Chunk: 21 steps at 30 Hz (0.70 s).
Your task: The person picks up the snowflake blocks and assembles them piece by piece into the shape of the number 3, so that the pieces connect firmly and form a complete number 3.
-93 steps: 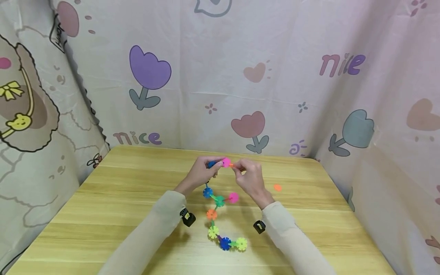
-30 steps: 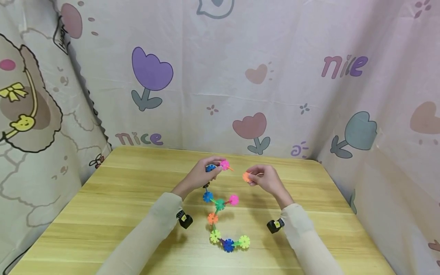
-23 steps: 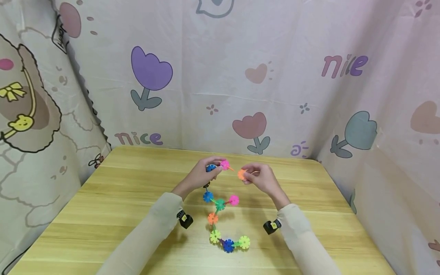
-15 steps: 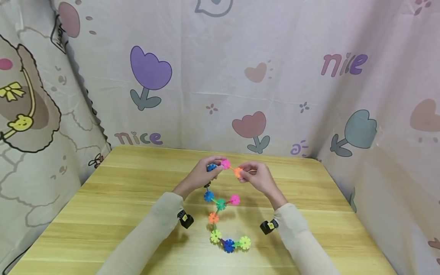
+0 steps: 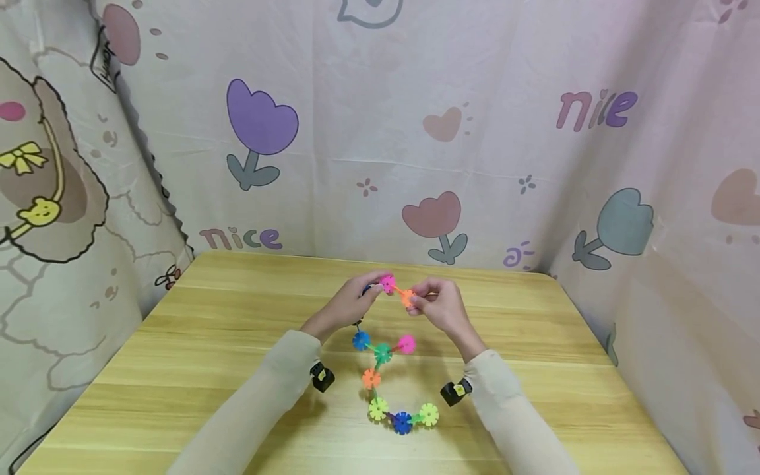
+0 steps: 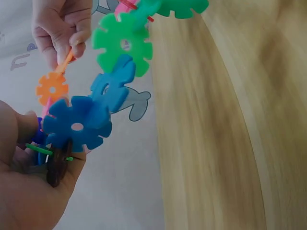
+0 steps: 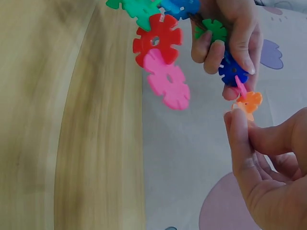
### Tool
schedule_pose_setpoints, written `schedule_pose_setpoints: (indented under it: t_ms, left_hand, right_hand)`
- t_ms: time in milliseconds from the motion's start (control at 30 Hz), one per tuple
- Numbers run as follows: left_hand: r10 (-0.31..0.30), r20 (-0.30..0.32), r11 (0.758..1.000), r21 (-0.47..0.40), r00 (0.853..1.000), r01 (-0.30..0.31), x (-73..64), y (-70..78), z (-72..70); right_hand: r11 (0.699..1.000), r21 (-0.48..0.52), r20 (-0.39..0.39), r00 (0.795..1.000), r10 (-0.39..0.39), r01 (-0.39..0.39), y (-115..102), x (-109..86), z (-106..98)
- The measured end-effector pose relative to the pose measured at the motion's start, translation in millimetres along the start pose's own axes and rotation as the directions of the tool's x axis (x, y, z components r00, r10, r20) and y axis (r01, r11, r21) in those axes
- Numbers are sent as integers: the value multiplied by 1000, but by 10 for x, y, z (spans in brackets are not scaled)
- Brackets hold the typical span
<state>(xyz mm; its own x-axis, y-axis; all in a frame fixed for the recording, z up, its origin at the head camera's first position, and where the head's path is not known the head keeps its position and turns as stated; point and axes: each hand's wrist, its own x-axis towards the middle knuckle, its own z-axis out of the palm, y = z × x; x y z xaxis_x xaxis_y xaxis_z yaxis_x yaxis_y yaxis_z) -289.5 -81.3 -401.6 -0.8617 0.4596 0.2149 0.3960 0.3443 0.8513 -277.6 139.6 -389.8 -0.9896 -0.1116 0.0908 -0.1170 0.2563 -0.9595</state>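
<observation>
Plastic snowflake discs are slotted together into a long, many-coloured chain. My left hand grips its upper part, around a dark blue disc and a green disc. A pink disc juts out past the left fingertips, with an orange disc joined to it edge-on. Thumb and fingers of my right hand pinch a second orange disc, its edge meeting the first one; how deep the slots sit is hidden. Below my left hand the chain hangs through a blue disc and a teal disc.
The chain runs on toward me to a yellow-green disc at its near end. A pink disc branches off to the right. The wooden table ends at a patterned curtain behind. Small black cameras sit at both wrists.
The second orange disc, which lay on the table at right, is now in my right hand. That hand has moved left, bringing the disc against the chain's orange end.
</observation>
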Motion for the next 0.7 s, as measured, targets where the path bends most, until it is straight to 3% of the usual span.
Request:
schedule_pose_setpoints:
  t_ms: [467,700]
  left_hand:
    - [-9,-11,1000,-3,1000,9,17,12,82]
    - [-8,-12,999,-42,1000,8,17,16,108]
  right_hand:
    - [997,70,-69,997,42,-38,56,-17,30]
    - [999,9,-94,994,47,-46,-29,-36,34]
